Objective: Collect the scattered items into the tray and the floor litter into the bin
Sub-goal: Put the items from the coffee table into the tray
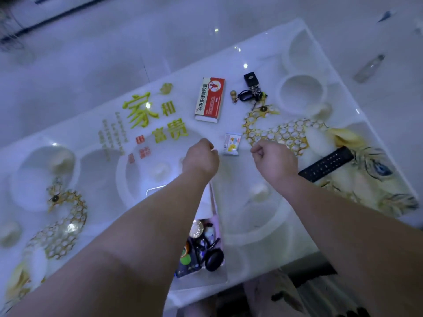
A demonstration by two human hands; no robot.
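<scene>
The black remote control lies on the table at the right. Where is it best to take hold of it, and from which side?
Probably across its narrow width near the nearer end, from above with the right hand: the remote control lies flat, long and thin, with both long edges free.

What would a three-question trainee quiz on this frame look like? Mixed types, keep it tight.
1. True or false: the remote control lies inside the tray.
2. Which loose item lies nearest the left hand? A) medicine box B) small sachet C) key bunch
3. What litter lies on the floor at the upper right?

Key: 1 false, it lies on the table near the right hand; 2 B; 3 a clear bottle.
</scene>
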